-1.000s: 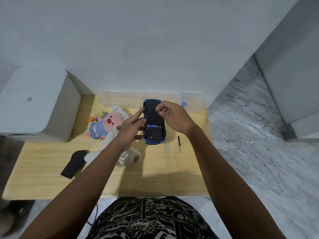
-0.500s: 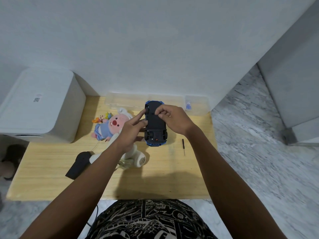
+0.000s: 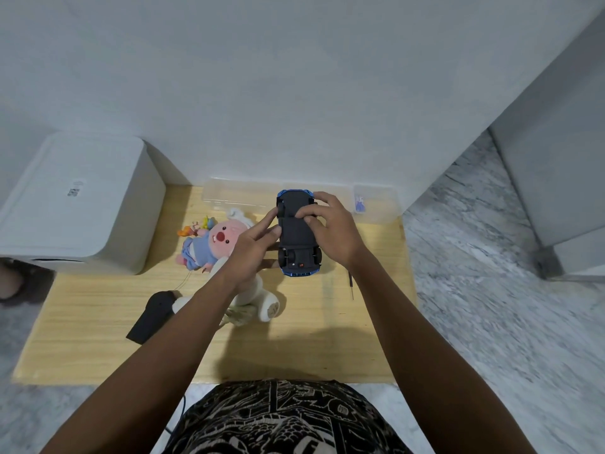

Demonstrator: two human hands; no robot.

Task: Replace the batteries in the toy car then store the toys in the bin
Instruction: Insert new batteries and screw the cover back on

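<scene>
Two hands hold the upturned toy car (image 3: 298,232) above the bench (image 3: 98,309): left hand (image 3: 249,253) grasping one flank, right hand (image 3: 330,228) pinching the underside; light, rigid, smooth plastic, probably best gripped along its sides.

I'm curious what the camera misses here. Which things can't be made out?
- Toy car, head view: upside down, so its top is hidden; right hand covers part of the underside.
- White plush: left hand and forearm hide most.
- Screwdriver: too thin for detail.
</scene>
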